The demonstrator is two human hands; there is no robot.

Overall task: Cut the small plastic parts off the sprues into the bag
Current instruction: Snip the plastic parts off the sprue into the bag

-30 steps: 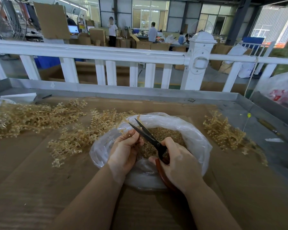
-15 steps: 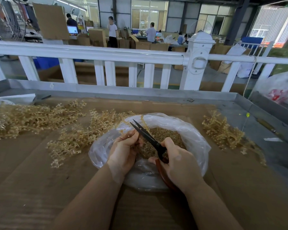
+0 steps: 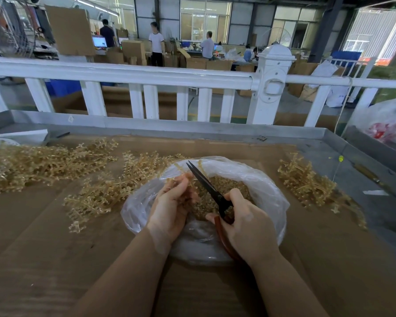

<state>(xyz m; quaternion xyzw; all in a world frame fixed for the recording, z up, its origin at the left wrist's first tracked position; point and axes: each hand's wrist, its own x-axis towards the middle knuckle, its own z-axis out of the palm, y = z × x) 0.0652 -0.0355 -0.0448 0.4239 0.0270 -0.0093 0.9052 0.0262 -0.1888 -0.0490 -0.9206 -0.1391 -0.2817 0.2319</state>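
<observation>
A clear plastic bag (image 3: 268,191) lies open in the middle of the cardboard-covered table, holding a heap of small amber cut parts (image 3: 217,186). Over its mouth my left hand (image 3: 169,207) grips an amber sprue (image 3: 181,170), whose tip sticks up past my fingers. My right hand (image 3: 245,223) grips black scissors (image 3: 206,184) with reddish handles. The blades point up and left, nearly closed, right beside the sprue at my left fingertips.
Piles of amber sprues lie at the left (image 3: 44,163), beside the bag (image 3: 105,193) and on the right (image 3: 306,179). A raised metal rim (image 3: 169,126) and a white fence (image 3: 146,74) bound the table's far side. A filled bag (image 3: 386,124) sits far right.
The scissor blades, spread a second ago, have closed almost together by the sprue. Both hands stay over the bag.
</observation>
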